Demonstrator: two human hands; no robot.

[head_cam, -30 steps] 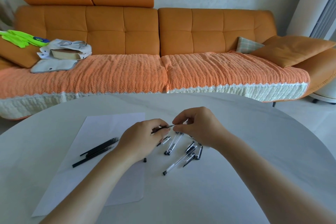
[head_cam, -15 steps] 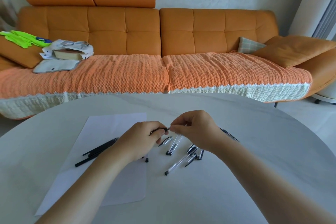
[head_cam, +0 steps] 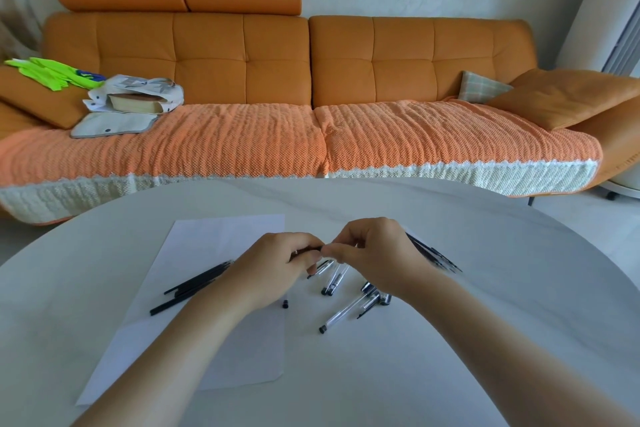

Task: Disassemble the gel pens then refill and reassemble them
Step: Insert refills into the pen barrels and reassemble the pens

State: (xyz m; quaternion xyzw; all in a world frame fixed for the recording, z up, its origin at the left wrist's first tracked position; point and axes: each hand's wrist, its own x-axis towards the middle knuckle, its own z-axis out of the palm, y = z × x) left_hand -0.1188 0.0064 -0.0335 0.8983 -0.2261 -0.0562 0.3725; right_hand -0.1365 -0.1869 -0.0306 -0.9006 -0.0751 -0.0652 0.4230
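Note:
My left hand (head_cam: 277, 265) and my right hand (head_cam: 375, 251) meet above the white table (head_cam: 485, 288), fingertips pinched together on one gel pen (head_cam: 308, 250), mostly hidden by the fingers. Below them lie several clear pen barrels and caps (head_cam: 349, 302). A small black end plug (head_cam: 285, 304) sits on the edge of a white paper sheet (head_cam: 207, 243). Several black refills (head_cam: 194, 288) lie on that sheet to the left. More dark pen parts (head_cam: 436, 255) lie behind my right wrist.
An orange sofa (head_cam: 277, 62) with a knitted cover stands beyond the round table's far edge. On its left seat are a bag with a book (head_cam: 135, 97) and green gloves (head_cam: 48, 71); cushions (head_cam: 561, 97) sit at its right.
My hands have drawn closer together, so less of the pen shows between them. The dark parts behind my right wrist have come into sight. The view has shifted slightly.

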